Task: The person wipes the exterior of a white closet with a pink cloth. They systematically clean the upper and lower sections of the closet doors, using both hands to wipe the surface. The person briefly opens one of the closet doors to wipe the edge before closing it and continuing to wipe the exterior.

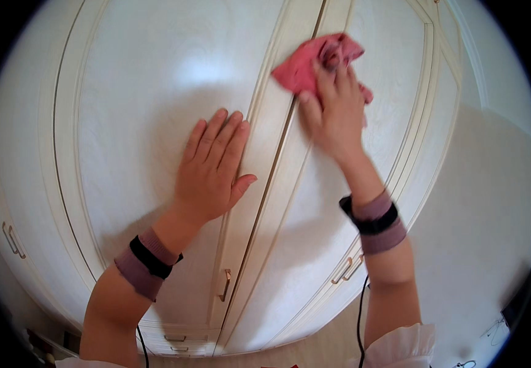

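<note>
My right hand presses a crumpled pink cloth against a white wardrobe, its fingers spread over the lower part of the cloth. The cloth lies across the dark gap between two door frames. Flat on the paneled wardrobe door rests my left hand, holding nothing, with its thumb apart from the fingers. It is beside the raised moulding at the panel's right edge. Both wrists wear mauve bands with black straps.
Below my left hand a metal pull handle sticks out from the door. A pair of handles is at lower right, another pair at far left. Small drawers sit at the bottom. A black cable hangs by my right arm.
</note>
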A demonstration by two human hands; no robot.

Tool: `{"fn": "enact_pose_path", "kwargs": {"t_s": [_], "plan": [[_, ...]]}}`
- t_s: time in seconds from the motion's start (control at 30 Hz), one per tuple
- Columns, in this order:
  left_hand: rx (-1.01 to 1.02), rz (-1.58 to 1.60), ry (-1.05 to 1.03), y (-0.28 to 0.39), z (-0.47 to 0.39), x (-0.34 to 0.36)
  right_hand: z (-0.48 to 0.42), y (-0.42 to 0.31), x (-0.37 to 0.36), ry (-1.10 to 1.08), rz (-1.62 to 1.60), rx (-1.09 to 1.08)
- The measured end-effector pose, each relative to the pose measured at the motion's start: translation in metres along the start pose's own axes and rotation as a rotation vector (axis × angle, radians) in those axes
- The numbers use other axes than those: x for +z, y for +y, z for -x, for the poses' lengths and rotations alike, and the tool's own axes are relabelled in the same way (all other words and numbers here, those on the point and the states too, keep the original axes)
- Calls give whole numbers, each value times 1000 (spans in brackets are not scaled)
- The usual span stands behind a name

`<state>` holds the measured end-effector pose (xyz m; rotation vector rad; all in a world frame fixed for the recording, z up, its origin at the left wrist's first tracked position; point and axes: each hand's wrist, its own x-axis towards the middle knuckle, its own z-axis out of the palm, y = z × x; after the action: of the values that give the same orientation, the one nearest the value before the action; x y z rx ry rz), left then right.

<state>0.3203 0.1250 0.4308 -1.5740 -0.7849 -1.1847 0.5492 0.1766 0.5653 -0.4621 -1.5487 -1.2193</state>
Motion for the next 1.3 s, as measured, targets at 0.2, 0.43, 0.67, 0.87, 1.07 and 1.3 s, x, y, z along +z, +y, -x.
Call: {"fn": "enact_pose_path", "kwargs": {"t_s": [0.2,0.43,0.67,0.87,1.07,1.3], "plan": [[6,57,36,0,-6,-1,105,-71,-39,-229,-115,117],[15,50,-1,2,-5,-1,214,-134,-64,-438,-199,207],[7,39,-22,3,-5,0,305,-170,-77,-523,-186,137],[-3,28,-51,3,-5,3,345,-178,-100,-647,-289,84],[-19,44,-82,-1,-6,3,325,-156,-122,-816,-478,4],[-30,48,-84,0,-4,8,189,-76,-123,-611,-738,169]]}}
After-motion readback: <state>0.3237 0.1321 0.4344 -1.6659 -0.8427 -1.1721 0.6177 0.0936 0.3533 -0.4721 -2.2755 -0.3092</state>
